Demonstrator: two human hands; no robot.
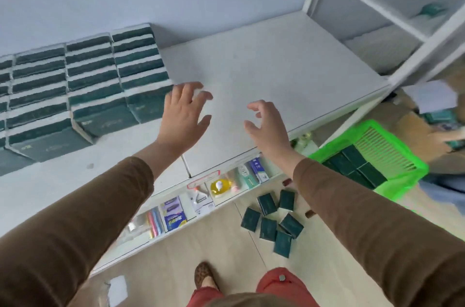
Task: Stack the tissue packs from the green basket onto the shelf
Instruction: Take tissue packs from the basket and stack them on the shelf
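Several stacks of dark green tissue packs (95, 85) stand in rows on the left part of the white shelf top (264, 75). My left hand (182, 118) hovers just right of the nearest stack, fingers spread and empty. My right hand (268, 125) is beside it over the bare shelf, fingers loosely curled, holding nothing. The green basket (400, 178) sits on the floor at the right with a few packs (352, 165) inside. Several more packs (273, 221) lie scattered on the floor below the shelf.
A lower shelf (191, 203) holds small packaged goods and a yellow bottle (220, 187). A white rack (377, 4) stands at the back right. Another person's arm (453, 135) and cardboard boxes are at the far right. My feet stand on the wooden floor.
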